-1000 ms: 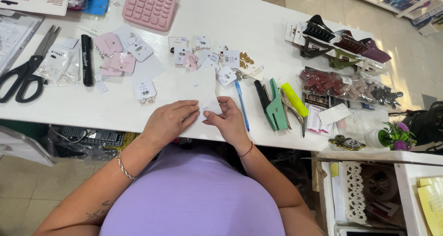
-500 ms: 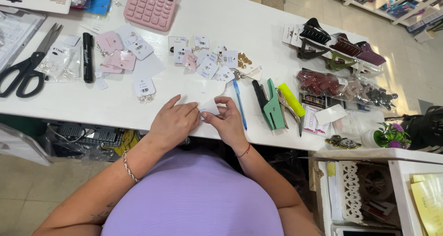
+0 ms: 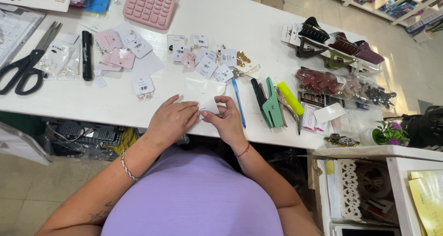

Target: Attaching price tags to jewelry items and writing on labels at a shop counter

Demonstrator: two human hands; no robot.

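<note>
My left hand [image 3: 170, 119] and my right hand [image 3: 227, 118] meet at the near edge of the white table [image 3: 258, 28]. Together they pinch a small white card [image 3: 209, 107] between their fingertips. Just beyond the card lies a clear plastic sleeve [image 3: 199, 87]. A blue pen [image 3: 238, 102] lies right of my right hand. Several small earring cards [image 3: 207, 60] are scattered further back.
Black scissors [image 3: 25, 66] and a black marker [image 3: 86, 55] lie at the left, a pink calculator [image 3: 149, 5] at the back. A green hole punch [image 3: 269, 102], a yellow highlighter [image 3: 290, 97], hair claws [image 3: 339, 46] and bagged clips [image 3: 332, 84] sit at the right.
Both hands have drawn slightly toward the table's near edge, and the small white card now shows between the fingertips.
</note>
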